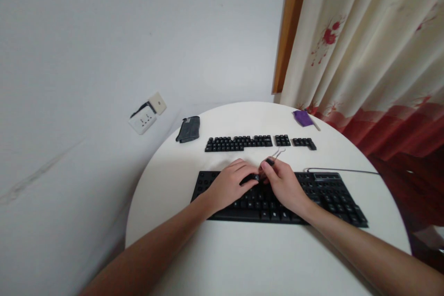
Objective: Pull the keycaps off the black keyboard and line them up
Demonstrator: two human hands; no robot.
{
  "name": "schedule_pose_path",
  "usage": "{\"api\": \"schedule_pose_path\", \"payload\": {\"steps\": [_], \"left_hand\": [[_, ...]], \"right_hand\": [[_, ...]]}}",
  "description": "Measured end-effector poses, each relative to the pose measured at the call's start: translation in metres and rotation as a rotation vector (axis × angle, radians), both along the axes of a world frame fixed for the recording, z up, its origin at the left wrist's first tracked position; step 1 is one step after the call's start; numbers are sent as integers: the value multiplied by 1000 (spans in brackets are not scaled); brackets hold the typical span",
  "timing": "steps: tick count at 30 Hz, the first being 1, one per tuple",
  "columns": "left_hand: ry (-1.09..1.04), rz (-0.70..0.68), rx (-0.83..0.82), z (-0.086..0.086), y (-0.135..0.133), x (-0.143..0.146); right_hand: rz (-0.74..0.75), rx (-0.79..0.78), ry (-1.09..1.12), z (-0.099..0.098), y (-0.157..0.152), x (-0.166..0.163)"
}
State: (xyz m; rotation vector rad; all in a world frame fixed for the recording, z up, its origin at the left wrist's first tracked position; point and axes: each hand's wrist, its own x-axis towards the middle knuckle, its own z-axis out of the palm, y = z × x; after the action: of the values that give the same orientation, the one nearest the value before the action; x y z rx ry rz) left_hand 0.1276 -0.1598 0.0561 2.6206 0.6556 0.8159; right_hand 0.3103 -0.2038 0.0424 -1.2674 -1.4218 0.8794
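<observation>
A black keyboard [329, 196] lies across the near middle of a round white table [243, 259]. My left hand [229, 185] rests on its keys, fingers curled, fingertips touching a black keycap at the keyboard's upper row. My right hand [284, 182] is closed on a wire keycap puller [275, 156], whose thin loops stick out toward the far side. Both hands meet over the keyboard's middle. Behind them, rows of loose black keycaps [239, 143] are laid out in order on the table.
A dark folded cloth [189, 129] lies at the table's far left, a purple cloth with a stick [303, 118] at the far right. The keyboard's cable [347, 170] runs right. A wall socket [144, 118] sits left; a curtain [364, 55] hangs right.
</observation>
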Motion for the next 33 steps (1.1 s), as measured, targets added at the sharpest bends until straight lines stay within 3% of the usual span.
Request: {"api": "schedule_pose_path", "payload": {"steps": [8, 14, 17, 22, 26, 33], "left_hand": [[127, 16, 195, 2, -2, 2], [54, 1, 70, 16, -9, 6], [12, 107, 41, 29, 7, 8], [80, 287, 108, 42, 62, 19], [195, 298, 112, 24, 91, 26], [256, 321, 74, -13, 97, 17]], "right_hand": [[0, 40, -35, 4, 1, 3], [1, 15, -9, 6, 3, 7], [-43, 1, 53, 7, 8, 14], [-158, 12, 91, 8, 21, 32], [-213, 33, 93, 9, 26, 41], [-242, 92, 121, 17, 27, 47]]}}
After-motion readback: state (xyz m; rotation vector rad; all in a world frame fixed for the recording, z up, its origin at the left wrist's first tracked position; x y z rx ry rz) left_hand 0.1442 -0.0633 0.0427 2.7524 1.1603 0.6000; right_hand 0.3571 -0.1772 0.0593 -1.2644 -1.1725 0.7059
